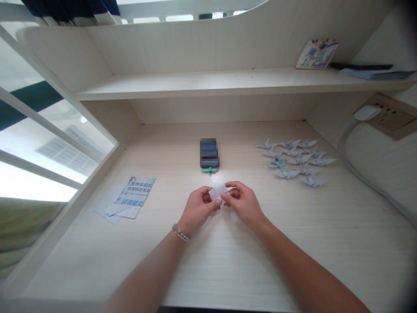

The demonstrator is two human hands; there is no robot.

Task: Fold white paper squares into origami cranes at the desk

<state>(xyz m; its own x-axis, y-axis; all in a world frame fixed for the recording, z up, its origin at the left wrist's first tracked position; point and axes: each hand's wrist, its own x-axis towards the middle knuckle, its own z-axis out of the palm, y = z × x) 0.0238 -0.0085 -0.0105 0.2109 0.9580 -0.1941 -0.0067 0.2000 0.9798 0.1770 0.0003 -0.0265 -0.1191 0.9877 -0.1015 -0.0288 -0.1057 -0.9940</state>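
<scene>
Two hands (198, 208) (245, 202) pinch paper (217, 191); shelf (182, 81) holds booklets (374, 74), perhaps.

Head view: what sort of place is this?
Probably a built-in study desk, perhaps in a dorm or bedroom: a broad pale wood-grain desktop, a long pale wood-grain shelf above it, and a brown rectangular wall socket panel at right.

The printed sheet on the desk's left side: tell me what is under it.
A paler sheet pokes out from under the printed sheet, toward the left. The rest of it is covered, and whether anything else lies beneath cannot be seen.
</scene>
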